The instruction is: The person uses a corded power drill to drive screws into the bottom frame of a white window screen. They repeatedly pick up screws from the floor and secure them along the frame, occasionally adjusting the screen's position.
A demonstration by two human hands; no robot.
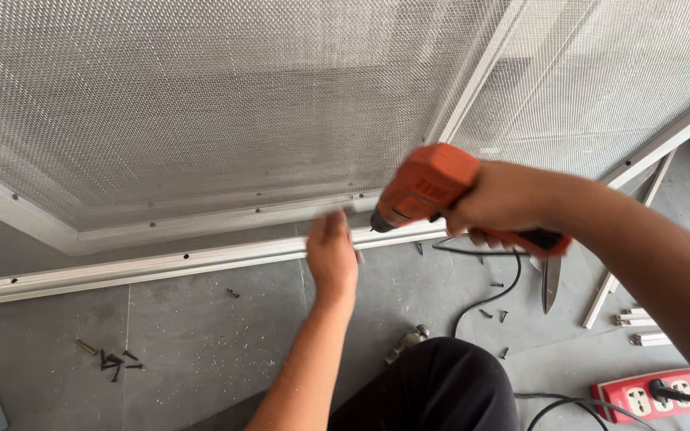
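1. Right hand [498, 206] is wrapped around the orange corded power drill [429, 189], its bit at the grey aluminium frame rail [201, 259] of the wire mesh screen [201, 96].
2. Left hand [331, 254], fingers loosely extended, presses flat on that rail beside the bit.
3. Several screws already sit along the rail; loose black screws [113, 363] lie unused on the grey floor [201, 335].

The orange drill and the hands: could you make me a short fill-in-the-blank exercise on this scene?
1. The right hand grips an ____ drill.
2. The left hand rests on the long metal ____ below the mesh screen.
3. Loose dark ____ lie on the grey floor at the left.
4. The power strip at the lower right is ____.

Missing words: orange; frame rail; screws; red
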